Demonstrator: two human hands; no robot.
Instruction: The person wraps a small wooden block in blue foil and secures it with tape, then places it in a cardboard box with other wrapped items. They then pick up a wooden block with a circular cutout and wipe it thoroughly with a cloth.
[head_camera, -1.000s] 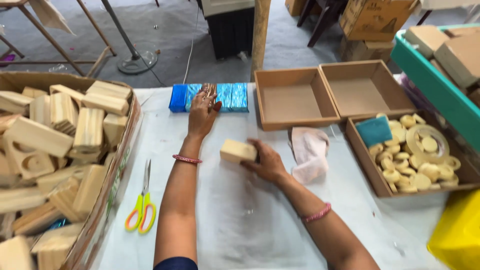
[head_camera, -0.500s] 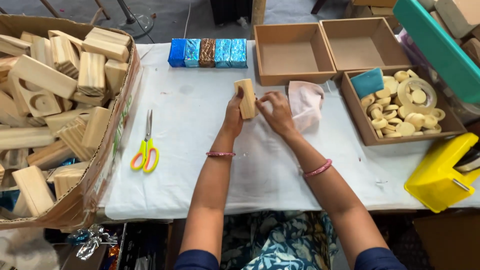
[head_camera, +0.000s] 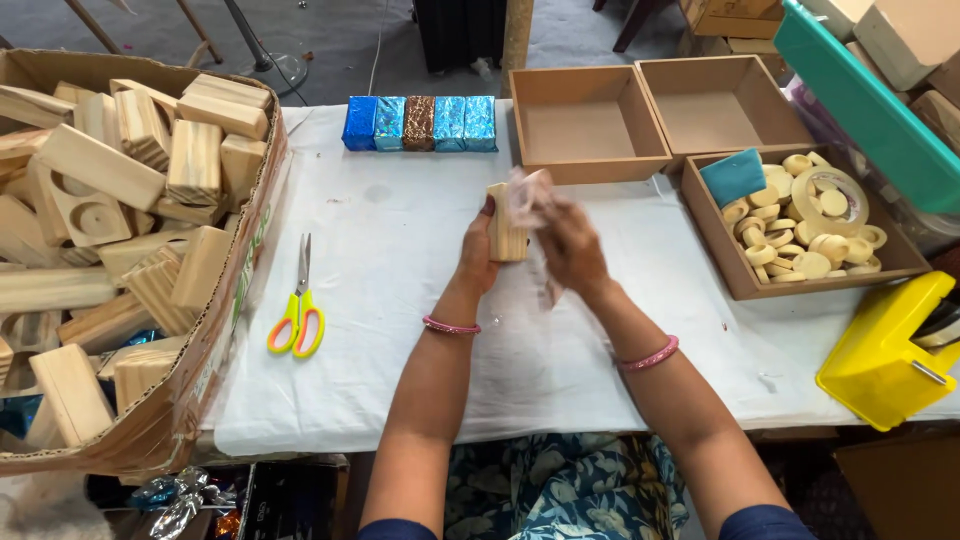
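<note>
My left hand (head_camera: 477, 262) grips a pale wooden block (head_camera: 505, 222), held upright above the middle of the white-covered table (head_camera: 380, 300). My right hand (head_camera: 571, 248) holds a pinkish cloth (head_camera: 530, 196) pressed against the block's right side; the hand and cloth are blurred with motion. A row of several foil-wrapped blocks (head_camera: 420, 123), blue with one brown, lies at the table's far edge beyond my hands.
A big cardboard carton (head_camera: 250, 290) full of wooden blocks stands at left, with yellow-handled scissors (head_camera: 297, 305) beside it. Two empty brown trays (head_camera: 585, 120) sit at the back right. A third tray (head_camera: 740, 280) holds round wooden pieces, tape and a teal sponge. A yellow object (head_camera: 885, 350) lies at right.
My left hand left the wrapped blocks and took the wooden block, standing it upright. My right hand picked the cloth off the table and brought it against the block.
</note>
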